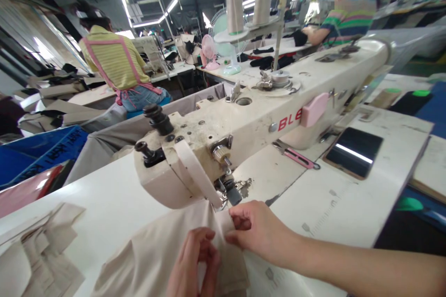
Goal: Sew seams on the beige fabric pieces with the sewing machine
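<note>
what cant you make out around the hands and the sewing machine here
All in the head view:
Needle and the spot it enters: seemingly hidden by the front of the sewing machine.
Red lettering: right end covered by the pink block.
Left hand: wrist cut off by the bottom edge.
Beige cloth: near end cut off there too.

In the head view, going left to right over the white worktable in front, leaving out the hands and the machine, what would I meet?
Pile of cut cloth pieces → beige cloth → pink snips → phone.
</note>
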Demonstrator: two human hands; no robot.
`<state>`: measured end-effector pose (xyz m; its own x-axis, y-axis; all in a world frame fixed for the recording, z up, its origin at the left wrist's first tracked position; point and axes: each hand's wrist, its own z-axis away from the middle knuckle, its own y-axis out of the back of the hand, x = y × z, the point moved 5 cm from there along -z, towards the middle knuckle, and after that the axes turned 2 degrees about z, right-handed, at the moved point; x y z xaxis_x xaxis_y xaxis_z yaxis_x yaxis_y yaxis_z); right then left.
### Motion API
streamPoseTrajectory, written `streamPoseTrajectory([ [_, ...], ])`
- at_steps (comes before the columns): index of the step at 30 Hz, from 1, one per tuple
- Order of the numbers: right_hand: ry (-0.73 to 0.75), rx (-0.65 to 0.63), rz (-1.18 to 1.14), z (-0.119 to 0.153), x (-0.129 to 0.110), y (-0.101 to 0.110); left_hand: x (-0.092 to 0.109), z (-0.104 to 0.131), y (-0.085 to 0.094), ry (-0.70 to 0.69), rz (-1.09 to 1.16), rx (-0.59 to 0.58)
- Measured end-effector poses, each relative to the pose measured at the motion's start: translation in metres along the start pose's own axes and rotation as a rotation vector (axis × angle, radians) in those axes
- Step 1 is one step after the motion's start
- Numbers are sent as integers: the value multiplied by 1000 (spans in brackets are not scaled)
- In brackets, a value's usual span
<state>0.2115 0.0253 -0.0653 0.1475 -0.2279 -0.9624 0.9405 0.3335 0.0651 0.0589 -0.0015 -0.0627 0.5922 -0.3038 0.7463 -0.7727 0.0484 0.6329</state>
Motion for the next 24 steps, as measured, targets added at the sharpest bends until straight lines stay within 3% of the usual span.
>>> streamPoseTrajectory([
  [4, 14, -37, -37, 0, -1, -2, 13, -43, 5, 11, 57, -186],
  [7, 12, -77, -53, -1, -3, -3, 2, -57, -3, 186, 151, -373],
  [10, 19, -78, -15, 0, -2, -2, -14, -57, -10, 323, 243, -431],
  [13, 77, 19, 107, 5, -3, 3, -23, -56, -12, 343, 213, -353],
  [16, 356, 99, 513, 15, -13, 3, -23, -55, -11, 344, 128, -208],
  [19, 631, 69, 977, 22, -17, -8, -21, -55, -11, 371, 91, -132],
  [24, 742, 36, 1176, 16, -12, -10, -19, -58, -10, 386, 60, -83],
])
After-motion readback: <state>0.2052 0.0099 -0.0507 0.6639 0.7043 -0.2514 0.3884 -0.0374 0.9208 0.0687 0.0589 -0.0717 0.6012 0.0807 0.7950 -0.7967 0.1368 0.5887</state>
